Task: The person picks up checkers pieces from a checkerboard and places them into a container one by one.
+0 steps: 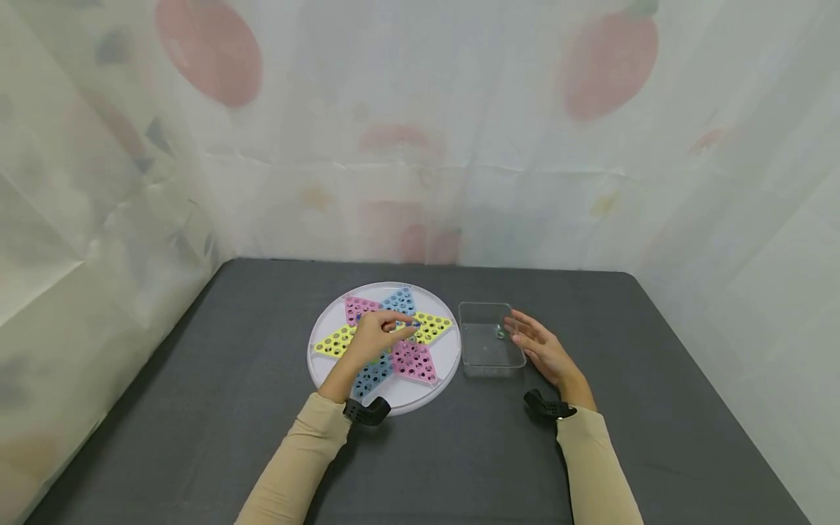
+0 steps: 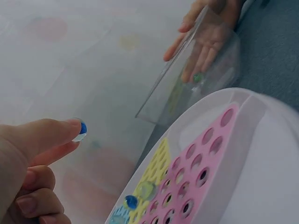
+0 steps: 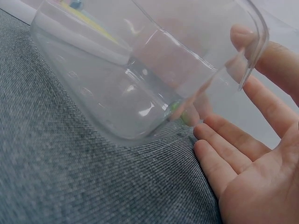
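Observation:
My left hand (image 1: 380, 335) is over the star-patterned Chinese checkers board (image 1: 415, 394), pinching a clear and blue marble (image 2: 80, 130) between thumb and forefinger. In the left wrist view the other fingers are curled. On the board a blue marble (image 2: 131, 202) and a pale green one (image 2: 146, 190) sit in holes. My right hand (image 1: 545, 354) holds the right side of a clear plastic box (image 1: 488, 370); thumb and fingers lie about its rim. Inside the box is a green marble (image 1: 500, 332), partly blurred by the plastic in the right wrist view.
The round white board and the box stand side by side on a dark grey table (image 1: 262, 437). Light curtains (image 1: 420, 109) with faint fruit prints hang behind it and at both sides. Both wrists wear black bands.

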